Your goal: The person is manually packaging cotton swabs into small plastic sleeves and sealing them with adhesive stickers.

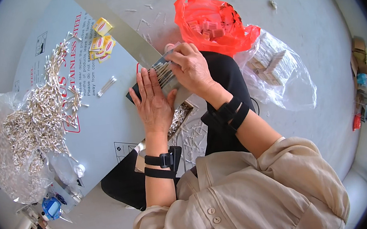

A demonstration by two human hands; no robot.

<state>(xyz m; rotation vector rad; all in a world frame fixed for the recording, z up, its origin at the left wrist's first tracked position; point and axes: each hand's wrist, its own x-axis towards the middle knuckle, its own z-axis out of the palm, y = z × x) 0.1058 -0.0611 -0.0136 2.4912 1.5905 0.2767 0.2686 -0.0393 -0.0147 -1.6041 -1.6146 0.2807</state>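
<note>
At the table's near right edge, a row of cotton swabs [163, 72] lies on a dark flat piece [133, 96]. My left hand [151, 101] rests flat over the near left side of the row, fingers stretched out and touching the swabs. Bent over the far right end of the row is my right hand [191, 69], its fingers closed together. What they pinch is hidden, though something clear, like plastic film, shows beside the fingertips. Below both hands stands an open box [187, 109] with loose swabs inside, partly covered by my left hand.
On the table [98, 110] lie a large swab heap [28, 126] spilling from a clear bag, a small swab bundle [107, 86] and yellow packets [104, 47]. To the right are a red bag [229, 42] and a clear bag of white packs [272, 65]. Swabs [192, 138] litter the floor.
</note>
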